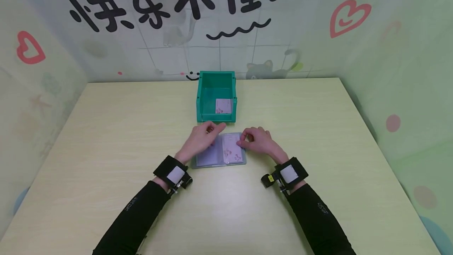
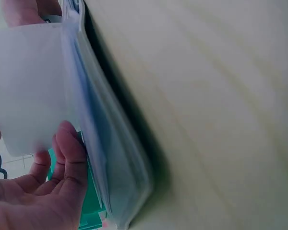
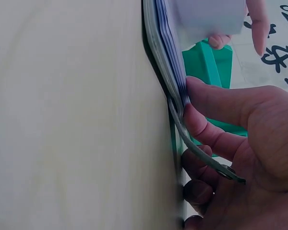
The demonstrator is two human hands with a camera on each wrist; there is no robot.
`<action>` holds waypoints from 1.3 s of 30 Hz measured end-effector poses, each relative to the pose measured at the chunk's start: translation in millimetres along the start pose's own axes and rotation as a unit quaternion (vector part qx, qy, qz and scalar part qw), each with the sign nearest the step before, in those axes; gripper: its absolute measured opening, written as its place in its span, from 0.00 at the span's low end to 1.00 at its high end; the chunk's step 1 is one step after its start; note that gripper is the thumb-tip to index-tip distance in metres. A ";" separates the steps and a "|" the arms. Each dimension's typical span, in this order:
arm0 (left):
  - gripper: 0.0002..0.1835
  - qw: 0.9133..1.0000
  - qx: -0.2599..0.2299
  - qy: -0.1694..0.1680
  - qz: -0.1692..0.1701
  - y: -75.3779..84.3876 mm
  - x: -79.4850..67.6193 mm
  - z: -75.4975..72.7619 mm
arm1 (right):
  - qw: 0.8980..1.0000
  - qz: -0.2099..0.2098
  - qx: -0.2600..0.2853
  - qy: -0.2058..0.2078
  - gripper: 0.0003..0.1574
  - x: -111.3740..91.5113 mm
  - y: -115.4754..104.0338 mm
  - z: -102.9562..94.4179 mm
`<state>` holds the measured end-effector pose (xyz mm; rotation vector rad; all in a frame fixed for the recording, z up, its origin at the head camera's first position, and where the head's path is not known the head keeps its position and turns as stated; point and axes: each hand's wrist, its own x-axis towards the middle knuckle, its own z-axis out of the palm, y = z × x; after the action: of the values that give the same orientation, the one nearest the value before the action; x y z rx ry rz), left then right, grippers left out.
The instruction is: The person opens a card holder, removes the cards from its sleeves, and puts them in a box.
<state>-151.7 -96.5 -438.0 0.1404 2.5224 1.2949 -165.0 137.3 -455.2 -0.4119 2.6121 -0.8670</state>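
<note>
A small open album (image 1: pixel 209 165) with lavender pages lies on the table, its right page (image 1: pixel 231 150) printed with a floral design. In the left wrist view, a pale, rounded-corner page (image 2: pixel 31 86) stands raised from it. My left hand (image 1: pixel 205 135) holds this raised page by its edge, with curled fingers (image 2: pixel 69 163) at its lower corner. At the album's right edge, my right hand (image 1: pixel 260 141) pinches the page stack (image 3: pixel 170 57) between thumb and index finger. A grey strap with a snap button (image 3: pixel 201 153) sticks out beside those fingers.
Directly behind the album stands a green bin (image 1: pixel 216 118), with a floral card (image 1: pixel 223 106) inside. The pale wooden table (image 1: pixel 106 148) meets printed walls at the back and both sides. Both wrists wear black camera bands.
</note>
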 end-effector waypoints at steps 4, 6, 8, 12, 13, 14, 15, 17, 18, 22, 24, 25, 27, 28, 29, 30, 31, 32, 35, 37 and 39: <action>0.20 1.000 0.019 0.006 0.006 -0.8 -2.3 -8.2 | 1.000 0.003 -0.001 -0.001 0.13 0.1 -1.2 -0.3; 0.15 0.999 0.034 0.005 0.010 -2.2 -2.5 -12.9 | 1.000 0.004 -0.003 -0.001 0.13 -0.3 -2.0 -0.7; 0.13 0.999 0.049 0.001 0.014 -3.1 -2.8 -17.4 | 1.000 0.005 -0.005 -0.001 0.13 -0.3 -2.6 -0.9; 0.11 0.996 0.083 -0.001 0.018 -6.3 -2.8 -22.9 | 1.000 0.009 -0.007 -0.002 0.13 0.1 -3.3 -0.8; 0.11 0.996 0.091 0.001 0.018 -7.0 -3.1 -23.2 | 1.000 0.010 -0.006 -0.002 0.12 0.3 -3.4 -0.8; 0.11 0.995 0.098 0.004 0.018 -7.5 -3.6 -23.0 | 1.000 0.010 -0.007 -0.001 0.12 0.4 -3.5 -0.8; 0.10 0.994 0.104 0.008 0.016 -7.9 -4.1 -22.2 | 1.000 0.010 -0.007 -0.001 0.12 0.6 -3.5 -0.8; 0.09 0.994 0.110 0.016 0.013 -8.3 -5.4 -19.9 | 1.000 0.010 -0.007 -0.001 0.12 0.6 -3.7 -0.9; 0.08 0.993 0.115 0.021 0.015 -7.9 -6.2 -18.6 | 1.000 0.010 -0.007 -0.001 0.12 0.5 -4.1 -1.0; 0.07 0.985 0.161 0.055 0.032 -5.7 -8.1 -11.7 | 1.000 0.011 -0.008 -0.001 0.12 0.1 -5.1 -1.7; 0.07 0.980 0.182 0.068 0.043 -3.4 -9.1 -7.7 | 1.000 0.011 -0.008 -0.002 0.12 -0.2 -5.3 -2.3; 0.07 0.979 0.186 0.070 0.049 -2.1 -9.6 -5.7 | 1.000 0.011 -0.008 -0.002 0.12 -0.1 -5.2 -2.5; 0.08 0.981 0.178 0.058 0.055 2.1 -11.0 -2.3 | 1.000 0.010 -0.007 -0.001 0.13 -0.1 -4.9 -2.9; 0.08 0.983 0.167 0.047 0.055 3.9 -11.3 -0.5 | 1.000 0.010 -0.008 -0.001 0.13 0.0 -4.8 -3.0; 0.09 0.986 0.156 0.036 0.051 5.8 -11.4 1.2 | 1.000 0.012 -0.007 -0.001 0.13 -0.1 -4.8 -3.0; 0.09 0.988 0.146 0.025 0.047 7.8 -11.4 2.6 | 1.000 0.013 -0.007 -0.001 0.13 0.1 -4.7 -2.9; 0.10 0.989 0.138 0.016 0.041 9.7 -11.4 3.8 | 1.000 0.014 -0.006 0.000 0.13 0.2 -4.5 -2.5; 0.10 0.990 0.134 0.010 0.034 11.5 -11.3 4.6 | 1.000 0.015 -0.007 0.000 0.13 0.4 -4.4 -2.2; 0.10 0.991 0.130 0.009 0.017 16.0 -11.0 7.0 | 1.000 0.018 -0.006 0.001 0.12 0.8 -3.7 -0.9; 0.11 0.991 0.131 0.013 0.007 17.7 -10.7 8.3 | 1.000 0.019 -0.006 0.001 0.12 1.1 -3.7 0.0; 0.11 0.991 0.134 0.016 -0.001 18.9 -10.2 9.8 | 1.000 0.019 -0.006 0.002 0.12 0.5 -4.2 0.0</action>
<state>-139.9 -80.0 -425.8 0.1760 2.7122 0.9595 -164.8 133.8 -452.7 -0.3621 2.6206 -0.8413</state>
